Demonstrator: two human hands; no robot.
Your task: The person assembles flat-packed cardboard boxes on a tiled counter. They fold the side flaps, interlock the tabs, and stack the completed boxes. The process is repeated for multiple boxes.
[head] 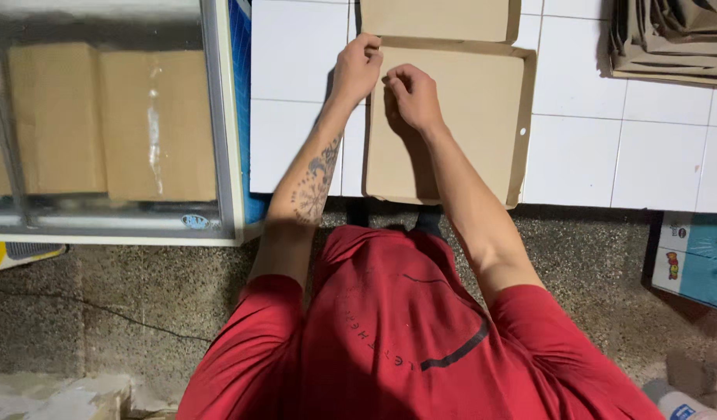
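Fingertips are hidden behind curled knuckles. A flat brown cardboard box blank (459,124), lying on the white tiled counter (654,155), is pinched at its upper-left corner by left hand (357,68) and right hand (413,95).

1. The cardboard flap (438,19) runs off the top edge.
2. The stack of folded cardboard (673,39) is cut at the top right corner.
3. The right hand (413,97) covers part of the cardboard tray (467,132), its fingertips curled out of sight.
4. The blue box (697,260) is clipped at the right edge.
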